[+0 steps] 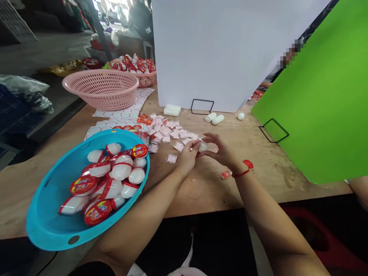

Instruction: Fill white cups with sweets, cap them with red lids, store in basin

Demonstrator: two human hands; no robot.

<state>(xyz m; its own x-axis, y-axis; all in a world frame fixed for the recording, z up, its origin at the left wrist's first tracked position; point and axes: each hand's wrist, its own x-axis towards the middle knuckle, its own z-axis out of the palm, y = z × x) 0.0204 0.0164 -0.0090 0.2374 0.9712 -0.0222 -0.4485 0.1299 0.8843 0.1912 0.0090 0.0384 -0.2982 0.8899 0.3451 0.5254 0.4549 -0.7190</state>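
My left hand [186, 158] and my right hand [220, 151] meet above the wooden table [201, 191], pinching a small white capsule [202, 146] between their fingertips. A clear pinkish sachet [212, 148] seems to lie against my right fingers. Just left of my hands is a heap of small sealed pink packets [168, 132]. A blue plastic basin [48, 214] by my left forearm holds several white egg-shaped capsules with red bands and printed red lids [97, 211]. A small red packet [225, 174] lies below my right wrist, which wears a red cord bracelet [244, 170].
White capsules [171, 110] lie on the table in front of an upright white board [207, 50], held by black wire stands [202, 106]. A green board [310, 99] leans at right. Behind stand a pink basket [100, 89] and a pink bowl of red-wrapped eggs [133, 71]. A seated person [140, 19] is beyond.
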